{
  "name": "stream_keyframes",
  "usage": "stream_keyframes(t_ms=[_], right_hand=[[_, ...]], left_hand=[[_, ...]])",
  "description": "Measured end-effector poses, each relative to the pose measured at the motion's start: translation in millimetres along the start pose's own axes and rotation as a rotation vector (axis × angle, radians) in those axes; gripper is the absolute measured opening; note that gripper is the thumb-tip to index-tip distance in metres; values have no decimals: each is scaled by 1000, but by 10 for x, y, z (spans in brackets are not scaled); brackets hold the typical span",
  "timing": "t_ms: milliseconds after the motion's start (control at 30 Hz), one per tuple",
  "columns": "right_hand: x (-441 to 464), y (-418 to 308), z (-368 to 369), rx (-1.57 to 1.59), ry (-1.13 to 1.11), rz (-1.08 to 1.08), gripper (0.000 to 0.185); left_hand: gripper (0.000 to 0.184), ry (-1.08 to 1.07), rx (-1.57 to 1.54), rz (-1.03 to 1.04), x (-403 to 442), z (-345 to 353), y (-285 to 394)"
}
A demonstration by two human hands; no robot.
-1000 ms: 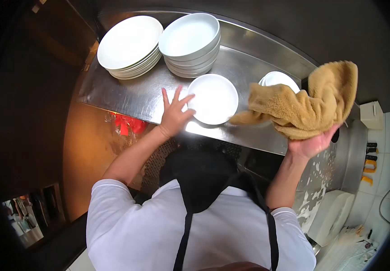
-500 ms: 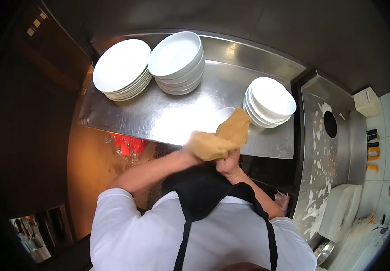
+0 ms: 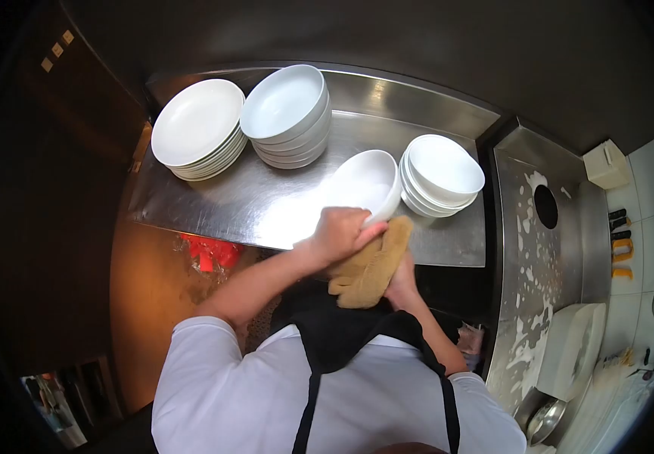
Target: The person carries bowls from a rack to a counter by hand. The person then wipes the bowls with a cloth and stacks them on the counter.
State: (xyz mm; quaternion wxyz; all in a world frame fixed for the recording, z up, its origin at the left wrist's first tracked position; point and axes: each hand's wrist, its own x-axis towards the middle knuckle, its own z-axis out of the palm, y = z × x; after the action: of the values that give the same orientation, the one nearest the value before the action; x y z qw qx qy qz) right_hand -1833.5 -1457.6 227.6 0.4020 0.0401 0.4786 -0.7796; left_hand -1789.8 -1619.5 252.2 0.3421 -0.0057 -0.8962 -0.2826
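A white bowl (image 3: 365, 181) is held tilted above the front part of the steel counter (image 3: 213, 210). My left hand (image 3: 340, 236) grips its near rim, thumb and fingers closed on it. Just below the bowl, a tan towel (image 3: 372, 268) hangs bunched against it. My right hand (image 3: 402, 278) is behind the towel, closed on it, with most of its fingers hidden. To the right of the held bowl stands a stack of white bowls (image 3: 444, 170).
White plates (image 3: 198, 125) are stacked at the counter's left, beside a taller stack of bowls (image 3: 285, 106). A soapy steel sink surface (image 3: 531, 265) with a dark round hole lies right. A red bag (image 3: 209, 253) is below the counter's front edge.
The bowl has come up off the counter, tilted in my left hand. The towel has moved from beside the bowls at the right to the middle, now against the held bowl.
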Motion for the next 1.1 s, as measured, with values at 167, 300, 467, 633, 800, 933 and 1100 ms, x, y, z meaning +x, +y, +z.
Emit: stream_keyframes(t_ms=[167, 300, 467, 633, 800, 933, 1100], right_hand=[[-242, -537, -366, -15, 122, -208, 42], [-439, -591, -773, 88, 172, -321, 46], [-573, -565, -1153, 268, 124, -444, 50], [-669, -719, -1290, 288, 144, -510, 51], [-639, -826, -1340, 300, 141, -550, 53], [-589, -872, -1354, 275, 123, -585, 54], [-541, -805, -1485, 324, 134, -607, 56]], left_hand=[[34, -232, 167, 86, 112, 343, -570], [32, -328, 315, 55, 323, 623, -839], [25, -456, 417, -38, 647, 830, -1130], [37, -37, 202, -95, 890, 767, -933], [41, -340, -71, 222, 1350, 550, -104], [35, -787, 43, 93, 1501, 696, 53], [36, -597, -456, -324, 1564, 851, 2]])
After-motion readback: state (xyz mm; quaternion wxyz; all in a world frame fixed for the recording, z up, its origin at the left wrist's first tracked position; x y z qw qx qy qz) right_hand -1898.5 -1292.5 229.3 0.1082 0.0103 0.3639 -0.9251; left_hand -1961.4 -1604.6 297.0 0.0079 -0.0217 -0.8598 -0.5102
